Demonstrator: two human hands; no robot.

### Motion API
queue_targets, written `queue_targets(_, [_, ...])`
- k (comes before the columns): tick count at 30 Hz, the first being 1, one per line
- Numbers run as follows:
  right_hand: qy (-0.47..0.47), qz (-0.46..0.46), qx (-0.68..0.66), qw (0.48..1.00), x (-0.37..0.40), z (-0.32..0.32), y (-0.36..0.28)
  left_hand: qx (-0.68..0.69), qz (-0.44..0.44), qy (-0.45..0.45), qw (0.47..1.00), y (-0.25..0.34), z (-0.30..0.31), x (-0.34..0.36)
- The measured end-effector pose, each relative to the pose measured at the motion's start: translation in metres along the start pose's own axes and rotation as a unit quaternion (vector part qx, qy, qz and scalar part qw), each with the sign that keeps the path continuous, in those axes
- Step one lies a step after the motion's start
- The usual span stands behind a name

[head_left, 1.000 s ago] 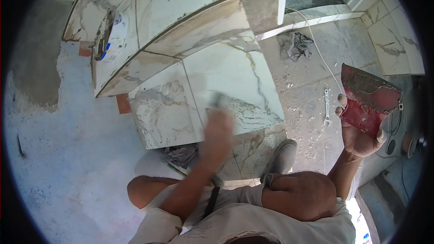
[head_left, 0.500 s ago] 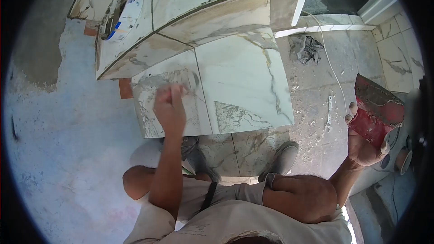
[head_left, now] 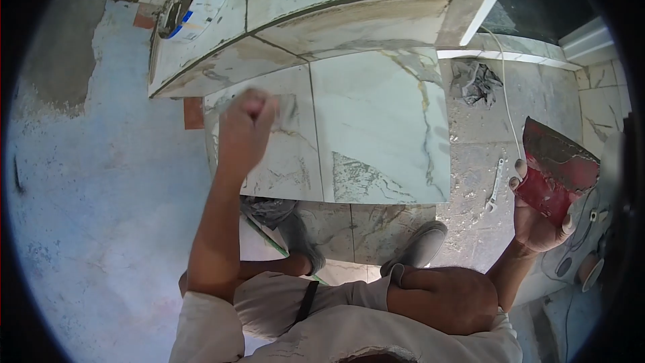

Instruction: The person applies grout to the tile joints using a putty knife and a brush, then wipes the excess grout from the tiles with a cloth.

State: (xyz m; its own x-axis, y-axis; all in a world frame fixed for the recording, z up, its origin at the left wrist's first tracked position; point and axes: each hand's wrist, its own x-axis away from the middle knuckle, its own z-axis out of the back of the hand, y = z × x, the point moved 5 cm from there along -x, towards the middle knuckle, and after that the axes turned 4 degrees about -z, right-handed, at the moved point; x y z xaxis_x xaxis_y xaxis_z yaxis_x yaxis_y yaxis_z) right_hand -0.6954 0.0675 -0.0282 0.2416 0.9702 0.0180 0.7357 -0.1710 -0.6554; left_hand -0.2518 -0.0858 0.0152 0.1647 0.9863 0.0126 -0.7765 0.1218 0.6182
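Observation:
My left hand (head_left: 248, 128) is closed above the left marble-patterned tile (head_left: 282, 165) of the lower step, its fingers smeared by motion. A blurred greyish shape at its right side is too unclear to name. Grey paste residue marks this tile and the near left corner of the right tile (head_left: 376, 121). Off to the right, my right hand (head_left: 541, 225) holds up a red container (head_left: 547, 195) with grey paste on it, fingers and thumb on opposite sides.
A white bucket (head_left: 208, 3) with grey residue stands on the upper step. On the right floor lie a wrench (head_left: 496, 185), a crumpled dark bag (head_left: 477, 83), a pale cable (head_left: 504, 87) and debris. Another dark bag (head_left: 269, 212) is by my feet.
The view has shifted, with the steps now farther right and the bucket higher. My left hand has moved over the left tile, its forearm now slanting from the lower left. My right hand still holds the red container.

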Motion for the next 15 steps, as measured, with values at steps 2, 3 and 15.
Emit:
queue_targets(2, [-0.025, -0.023, -0.011, 0.999, -0.010, -0.006, 0.008, -0.013, 0.002, 0.087, 0.996, 0.006, 0.001, -0.031])
queue_targets(3, [-0.044, -0.040, -0.020, 0.998, -0.014, -0.008, 0.013, -0.014, 0.004, 0.089, 0.996, 0.003, -0.007, -0.034])
queue_targets(15, [-0.039, -0.080, -0.034, 0.995, -0.037, 0.005, 0.037, 0.165, 0.022, 0.162, 0.973, 0.006, -0.002, -0.032])
